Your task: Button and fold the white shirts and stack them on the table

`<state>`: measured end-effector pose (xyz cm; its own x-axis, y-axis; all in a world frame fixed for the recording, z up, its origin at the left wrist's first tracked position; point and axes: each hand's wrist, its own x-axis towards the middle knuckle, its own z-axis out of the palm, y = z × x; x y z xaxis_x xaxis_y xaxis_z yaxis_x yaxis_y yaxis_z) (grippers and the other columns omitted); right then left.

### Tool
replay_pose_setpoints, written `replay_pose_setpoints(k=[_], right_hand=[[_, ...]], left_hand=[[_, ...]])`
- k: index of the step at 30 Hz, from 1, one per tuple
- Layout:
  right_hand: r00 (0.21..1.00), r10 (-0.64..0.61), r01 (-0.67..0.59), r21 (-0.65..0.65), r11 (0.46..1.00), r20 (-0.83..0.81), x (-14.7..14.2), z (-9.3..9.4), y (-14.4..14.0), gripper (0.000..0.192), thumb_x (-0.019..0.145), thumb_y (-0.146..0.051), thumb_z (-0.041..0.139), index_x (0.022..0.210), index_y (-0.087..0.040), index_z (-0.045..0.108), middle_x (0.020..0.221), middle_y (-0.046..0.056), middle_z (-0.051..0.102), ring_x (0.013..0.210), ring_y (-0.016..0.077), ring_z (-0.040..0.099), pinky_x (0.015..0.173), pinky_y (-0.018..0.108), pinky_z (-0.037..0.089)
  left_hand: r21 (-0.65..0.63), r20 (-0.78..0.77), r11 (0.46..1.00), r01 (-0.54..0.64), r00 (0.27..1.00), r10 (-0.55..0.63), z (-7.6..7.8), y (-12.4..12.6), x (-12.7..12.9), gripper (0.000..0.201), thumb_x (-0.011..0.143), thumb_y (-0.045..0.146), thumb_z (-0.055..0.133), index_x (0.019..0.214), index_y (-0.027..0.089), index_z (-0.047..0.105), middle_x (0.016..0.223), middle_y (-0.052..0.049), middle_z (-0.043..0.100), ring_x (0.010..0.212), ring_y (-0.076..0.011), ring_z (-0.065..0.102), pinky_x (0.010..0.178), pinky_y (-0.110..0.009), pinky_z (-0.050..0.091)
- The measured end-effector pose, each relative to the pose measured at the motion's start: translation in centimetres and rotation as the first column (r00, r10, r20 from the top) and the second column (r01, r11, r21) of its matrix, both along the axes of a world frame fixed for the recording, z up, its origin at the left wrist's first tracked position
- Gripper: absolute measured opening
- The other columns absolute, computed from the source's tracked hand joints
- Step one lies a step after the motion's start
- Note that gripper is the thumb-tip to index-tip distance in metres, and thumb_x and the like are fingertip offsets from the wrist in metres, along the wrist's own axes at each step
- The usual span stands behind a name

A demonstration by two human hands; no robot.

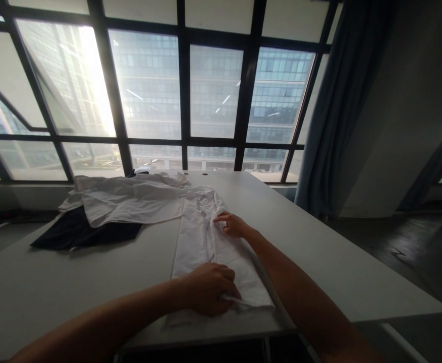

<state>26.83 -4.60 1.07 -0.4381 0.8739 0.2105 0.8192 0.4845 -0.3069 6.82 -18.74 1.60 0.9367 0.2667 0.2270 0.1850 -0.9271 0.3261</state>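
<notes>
White folded cotton shirt (209, 252) ran lengthwise away from me; left hand (208, 290) pinched its near hem, right hand (233, 225) lay flat farther along it.

Both forearms were cut off at the bottom edge. The dark garment (80, 233), left of centre, was largely hidden under the white shirts (130, 199); its type couldn't be told.

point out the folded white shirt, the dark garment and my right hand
folded white shirt (200, 237): head view, bare middle panel
dark garment (80, 233): head view, exposed front part
right hand (233, 225): head view, back of the hand
</notes>
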Motion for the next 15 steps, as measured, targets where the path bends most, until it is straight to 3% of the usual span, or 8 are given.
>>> replay_pose_setpoints(k=[3,6,8,11,15], right_hand=[[0.966,0.255,-0.257,-0.093,0.962,-0.031,-1.2,-0.1,-0.4,0.064,0.063,0.004,0.051,0.119,-0.022,0.070,0.133,0.004,0.059,0.110,0.0179,0.061,0.089,0.024,0.048],[0.969,0.248,-0.248,-0.087,0.965,-0.021,-1.8,0.4,-0.9,0.047,0.060,0.003,0.052,0.094,-0.018,0.076,0.116,0.005,0.064,0.090,0.0156,0.063,0.078,0.023,0.049],[0.978,0.199,-0.202,-0.039,0.979,-0.065,-1.2,1.1,-1.1,0.031,0.058,0.003,0.051,0.073,-0.015,0.072,0.106,0.006,0.064,0.081,0.0142,0.061,0.072,0.022,0.048],[0.967,0.126,-0.132,-0.010,0.991,-0.222,1.1,2.6,-1.0,0.021,0.057,0.003,0.049,0.060,-0.014,0.061,0.103,0.007,0.064,0.085,0.0161,0.061,0.073,0.024,0.048],[0.914,0.005,-0.037,-0.073,0.997,-0.405,4.5,3.7,-0.6,0.015,0.058,-0.002,0.052,0.053,-0.016,0.051,0.112,0.009,0.064,0.100,0.0220,0.060,0.084,0.031,0.049]], left_hand=[[-0.098,0.038,0.993,0.069,0.997,-0.066,0.3,0.7,-0.6,0.032,0.074,0.020,0.073,0.106,0.023,0.076,0.090,-0.003,0.066,0.078,-0.0162,0.063,0.080,-0.027,0.050],[-0.241,0.106,0.967,0.075,0.993,-0.051,0.5,2.7,-1.8,0.029,0.078,0.037,0.075,0.102,0.021,0.076,0.095,-0.005,0.066,0.078,-0.0148,0.061,0.076,-0.025,0.050],[-0.264,0.146,0.963,-0.063,0.984,0.104,0.5,4.5,-2.5,0.024,0.087,0.038,0.065,0.095,0.018,0.076,0.087,-0.005,0.067,0.073,-0.0133,0.059,0.069,-0.023,0.048],[-0.167,0.141,0.921,-0.352,0.916,0.376,0.4,7.5,-2.6,0.027,0.093,0.030,0.053,0.084,0.016,0.076,0.077,-0.004,0.067,0.069,-0.0128,0.058,0.068,-0.023,0.046],[0.056,0.024,0.865,-0.498,0.867,0.498,0.3,11.8,-0.4,0.026,0.090,0.026,0.052,0.084,0.019,0.076,0.089,-0.006,0.070,0.079,-0.0162,0.063,0.075,-0.025,0.048]])
